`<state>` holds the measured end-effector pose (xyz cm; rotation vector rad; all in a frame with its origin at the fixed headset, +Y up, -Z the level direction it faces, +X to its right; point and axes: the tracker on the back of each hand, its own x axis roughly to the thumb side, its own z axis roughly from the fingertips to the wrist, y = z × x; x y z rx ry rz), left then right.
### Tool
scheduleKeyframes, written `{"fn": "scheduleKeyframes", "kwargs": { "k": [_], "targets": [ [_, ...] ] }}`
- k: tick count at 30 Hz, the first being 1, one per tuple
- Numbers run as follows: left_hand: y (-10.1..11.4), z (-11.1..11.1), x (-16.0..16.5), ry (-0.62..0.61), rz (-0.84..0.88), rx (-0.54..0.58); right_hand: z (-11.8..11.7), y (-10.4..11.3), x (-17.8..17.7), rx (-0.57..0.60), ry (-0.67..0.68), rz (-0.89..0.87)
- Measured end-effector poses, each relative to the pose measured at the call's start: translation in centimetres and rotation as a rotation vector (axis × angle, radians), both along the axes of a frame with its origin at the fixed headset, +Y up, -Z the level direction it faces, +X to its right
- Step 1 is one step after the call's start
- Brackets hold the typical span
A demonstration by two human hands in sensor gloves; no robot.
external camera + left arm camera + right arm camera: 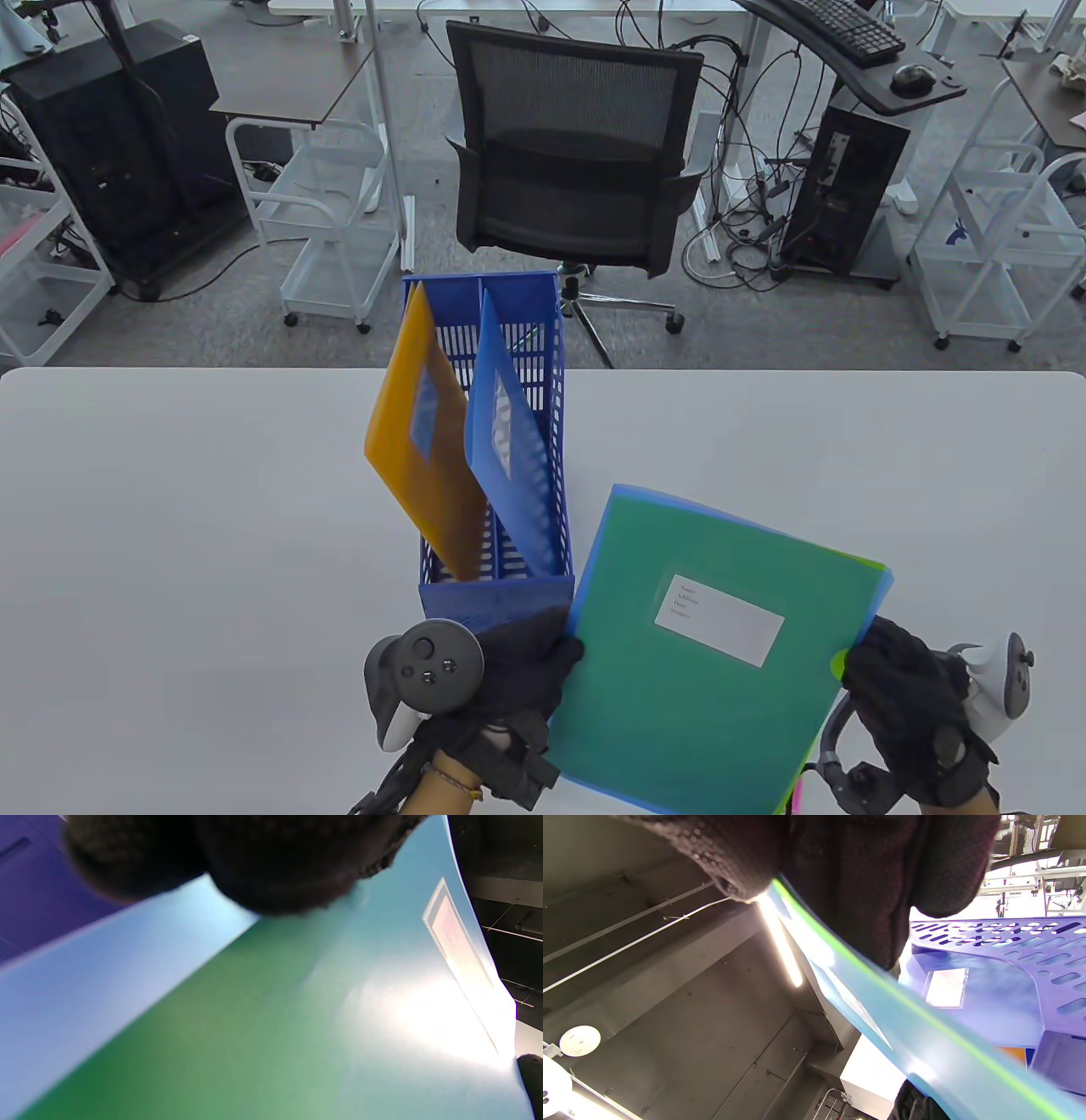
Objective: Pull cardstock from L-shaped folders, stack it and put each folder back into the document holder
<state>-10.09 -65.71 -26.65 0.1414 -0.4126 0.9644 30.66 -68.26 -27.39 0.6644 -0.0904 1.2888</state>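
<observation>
Fingers of both hands, left hand [509, 671] and right hand [908, 705], grip a blue folder [713, 645] holding green cardstock [237, 1035] beside the document holder [496, 594].

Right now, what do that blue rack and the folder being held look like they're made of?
The blue rack: looks like rigid moulded plastic, matt, its walls pierced with regular slots. The folder, gripped by the left hand and right hand: probably thin flexible translucent plastic, glossy; glare streaks across it in the left wrist view, and green cardstock shows through the blue sheet. Its white label seems paper.

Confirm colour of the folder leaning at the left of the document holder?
Orange folder, with a clear label window; the table view shows it best.
</observation>
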Motion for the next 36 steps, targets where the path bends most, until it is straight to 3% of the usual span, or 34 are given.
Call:
{"fn": "scheduleKeyframes", "kwargs": {
  "k": [4, 11, 23, 36],
  "targets": [
    [-0.1, -0.1, -0.1, -0.001, 0.006, -0.008, 0.0, 0.3, 0.0, 0.003, 0.014, 0.033],
    [-0.3, -0.3, -0.2, -0.052, 0.100, -0.048, -0.1, 0.3, -0.7, -0.009, 0.148, -0.103],
    [-0.4, -0.5, -0.2, -0.119, 0.157, -0.065, -0.3, -0.2, -1.0, -0.030, 0.226, -0.135],
    [-0.4, -0.4, -0.1, -0.140, 0.177, -0.064, -0.1, -0.2, -0.8, -0.054, 0.116, -0.123]
  ]
}}
